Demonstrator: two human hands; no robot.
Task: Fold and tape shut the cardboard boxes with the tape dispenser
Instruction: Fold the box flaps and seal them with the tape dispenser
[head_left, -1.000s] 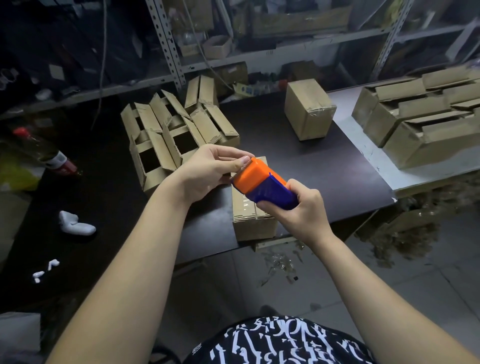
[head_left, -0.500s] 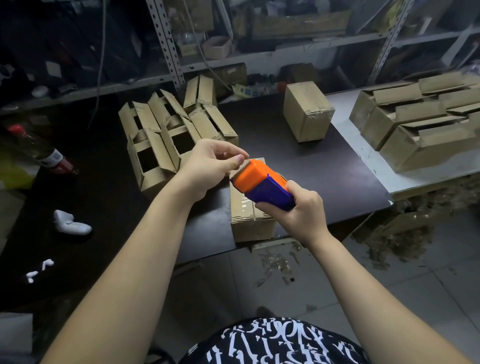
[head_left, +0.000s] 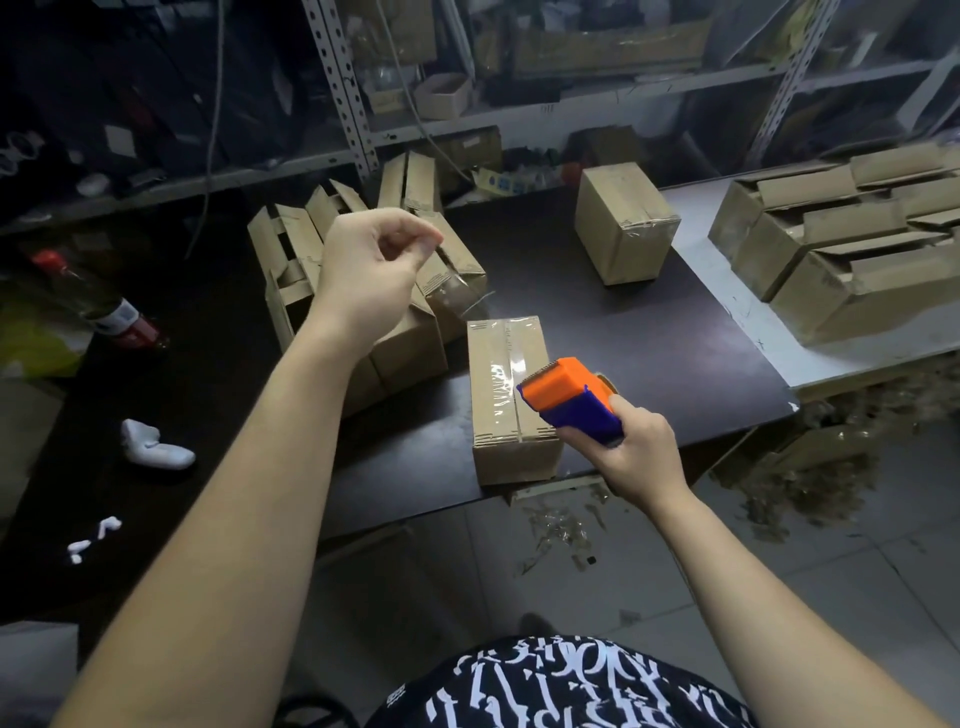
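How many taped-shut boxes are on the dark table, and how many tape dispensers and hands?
Taped-shut brown cardboard boxes: 2, the near box and the far box
Orange-and-blue plastic tape dispenser: 1
Hands: 2, the left hand and the right hand
Total: 5

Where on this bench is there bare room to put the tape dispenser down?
Bare dark tabletop lies between the front taped box, the rear taped box and the grey table. A second patch sits between the open boxes and the bottle. The grey table's box stack is crowded.
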